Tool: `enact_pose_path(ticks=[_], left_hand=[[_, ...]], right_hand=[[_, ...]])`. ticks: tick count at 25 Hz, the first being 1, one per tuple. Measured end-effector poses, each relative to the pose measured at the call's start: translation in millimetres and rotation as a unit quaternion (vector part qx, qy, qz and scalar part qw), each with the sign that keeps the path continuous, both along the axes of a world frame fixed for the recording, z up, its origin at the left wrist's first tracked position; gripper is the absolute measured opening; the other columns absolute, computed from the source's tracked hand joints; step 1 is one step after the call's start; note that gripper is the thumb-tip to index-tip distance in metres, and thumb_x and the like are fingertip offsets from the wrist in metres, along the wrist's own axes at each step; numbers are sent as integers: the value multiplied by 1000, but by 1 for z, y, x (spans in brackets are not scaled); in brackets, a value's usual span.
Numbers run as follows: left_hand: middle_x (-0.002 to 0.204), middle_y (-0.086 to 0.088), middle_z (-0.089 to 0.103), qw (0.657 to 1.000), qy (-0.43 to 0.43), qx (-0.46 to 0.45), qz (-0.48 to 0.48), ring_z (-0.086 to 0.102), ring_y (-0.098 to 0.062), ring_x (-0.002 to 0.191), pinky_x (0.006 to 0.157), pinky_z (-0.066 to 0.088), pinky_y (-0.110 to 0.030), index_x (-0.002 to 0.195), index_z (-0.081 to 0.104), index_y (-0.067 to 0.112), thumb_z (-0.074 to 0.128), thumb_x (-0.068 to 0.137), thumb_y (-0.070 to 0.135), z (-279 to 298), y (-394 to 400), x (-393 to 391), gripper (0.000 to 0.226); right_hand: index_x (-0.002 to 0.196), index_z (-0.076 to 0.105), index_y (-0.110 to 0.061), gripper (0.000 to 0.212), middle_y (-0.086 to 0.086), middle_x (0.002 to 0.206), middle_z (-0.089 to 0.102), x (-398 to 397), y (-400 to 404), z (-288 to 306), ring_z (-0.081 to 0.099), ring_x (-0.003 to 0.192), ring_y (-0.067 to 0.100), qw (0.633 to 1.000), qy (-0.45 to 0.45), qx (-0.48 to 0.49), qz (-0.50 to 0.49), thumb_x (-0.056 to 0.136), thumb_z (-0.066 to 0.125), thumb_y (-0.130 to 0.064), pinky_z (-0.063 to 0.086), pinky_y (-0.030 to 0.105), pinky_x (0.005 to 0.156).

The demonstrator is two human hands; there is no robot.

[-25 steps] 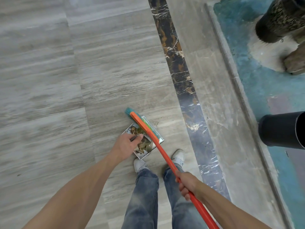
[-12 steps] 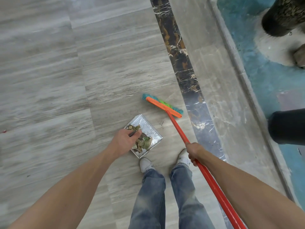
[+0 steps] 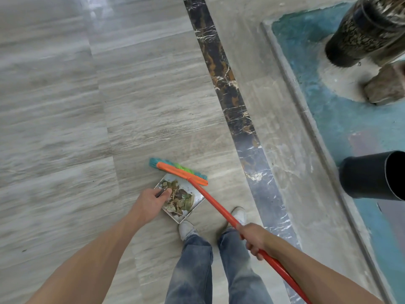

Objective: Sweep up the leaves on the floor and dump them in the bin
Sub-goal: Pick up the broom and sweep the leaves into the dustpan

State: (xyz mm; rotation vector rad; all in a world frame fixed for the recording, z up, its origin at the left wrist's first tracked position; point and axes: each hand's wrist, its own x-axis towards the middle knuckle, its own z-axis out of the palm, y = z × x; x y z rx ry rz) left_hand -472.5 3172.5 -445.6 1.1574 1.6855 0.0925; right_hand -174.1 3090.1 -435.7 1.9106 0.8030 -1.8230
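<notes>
A shiny metal dustpan (image 3: 198, 199) lies low over the grey floor in front of my feet, with dry brown and green leaves (image 3: 178, 199) piled in it. My left hand (image 3: 151, 204) grips the dustpan's thin dark handle. The broom (image 3: 178, 171) has an orange head with teal and green bristles, resting at the pan's far edge. Its orange pole runs back to my right hand (image 3: 255, 239), which grips it. The black bin (image 3: 372, 175) stands at the right, mouth tilted toward the frame edge.
A dark marble strip (image 3: 230, 102) crosses the floor diagonally. Right of it a raised stone kerb (image 3: 306, 119) borders a teal basin holding a dark patterned pot (image 3: 359, 34) and a rock (image 3: 385, 86). My two legs in jeans stand just behind the dustpan.
The broom head has come back from right of the dustpan to its far edge. My right hand slid with the pole. The left hand and dustpan barely moved.
</notes>
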Motion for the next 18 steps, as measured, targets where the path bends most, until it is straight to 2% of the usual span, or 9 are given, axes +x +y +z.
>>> enact_pose_path(ticks=[2, 5, 8, 10, 13, 16, 18], left_hand=[[52, 5, 28, 1000, -3, -6, -22, 23, -8, 44, 51, 21, -30, 54, 35, 19, 57, 95, 38, 1, -3, -3, 51], [54, 2, 26, 998, 14, -32, -58, 22, -9, 44, 51, 22, -28, 61, 35, 15, 56, 96, 40, 3, -7, -16, 48], [52, 4, 26, 996, 25, -55, -63, 23, -9, 42, 48, 22, -27, 61, 34, 16, 55, 96, 37, 2, -11, -28, 46], [50, 6, 27, 996, 36, -59, -58, 23, -9, 41, 45, 21, -24, 61, 34, 18, 54, 96, 37, 2, -13, -33, 45], [50, 7, 25, 996, 36, -56, -67, 22, -9, 42, 48, 21, -27, 57, 31, 20, 54, 96, 38, -1, -13, -37, 49], [51, 7, 24, 996, 35, -50, -69, 22, -10, 45, 52, 21, -29, 56, 29, 20, 54, 96, 37, -2, -22, -42, 51], [54, 4, 28, 995, 57, -50, -71, 25, -11, 48, 51, 22, -29, 60, 34, 18, 53, 97, 34, -1, -27, -45, 45]], right_hand=[[87, 52, -5, 29, 11, 63, 49, 19, 15, -5, 41, 36, 20, 998, -39, 26, -46, 98, 37, -27, 36, 24, 37], [87, 51, -3, 41, 12, 64, 49, 37, 37, -24, 39, 32, 17, 988, -91, 66, -107, 100, 36, -39, 34, 17, 33], [82, 48, -5, 38, 12, 59, 46, 44, 44, -42, 36, 31, 17, 978, -121, 71, -155, 99, 33, -35, 32, 17, 36], [79, 47, -3, 39, 13, 57, 45, 37, 37, -53, 36, 34, 18, 977, -131, 63, -154, 99, 31, -33, 32, 18, 37], [77, 48, -7, 38, 11, 53, 44, 4, 9, -69, 36, 34, 17, 983, -104, 39, -145, 100, 30, -32, 31, 20, 37], [90, 57, -5, 36, 7, 56, 47, -40, -24, -69, 44, 34, 16, 996, -61, 9, -71, 101, 31, -28, 33, 19, 28], [84, 55, -9, 34, 3, 59, 47, -61, -39, -59, 44, 33, 12, 996, -10, -31, -79, 99, 35, -30, 34, 19, 28]])
